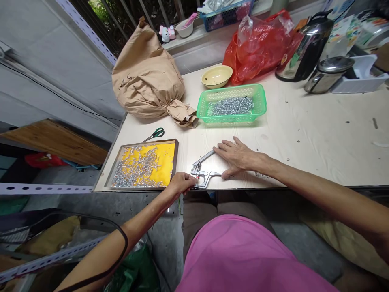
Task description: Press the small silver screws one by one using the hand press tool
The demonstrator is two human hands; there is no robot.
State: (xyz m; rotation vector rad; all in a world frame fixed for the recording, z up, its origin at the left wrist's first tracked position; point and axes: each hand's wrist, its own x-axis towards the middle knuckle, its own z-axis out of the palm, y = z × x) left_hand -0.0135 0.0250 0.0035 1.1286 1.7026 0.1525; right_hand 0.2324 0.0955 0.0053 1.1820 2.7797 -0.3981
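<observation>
A silver hand press tool with a spring and two handles lies at the table's front edge, its handles spread apart. My left hand is closed in a pinch at the tool's jaw, beside a small red spot. What the fingertips hold is too small to make out. My right hand has its fingers stretched out; they touch the end of the upper handle, and the thumb is by the lower handle's end. Left of the tool, a shallow tray with a yellow bottom bears many small metal pieces.
Behind the tool stands a green basket of similar metal pieces. Scissors lie behind the tray. A tied brown paper sack, a cream bowl, a red plastic bag and a kettle line the back.
</observation>
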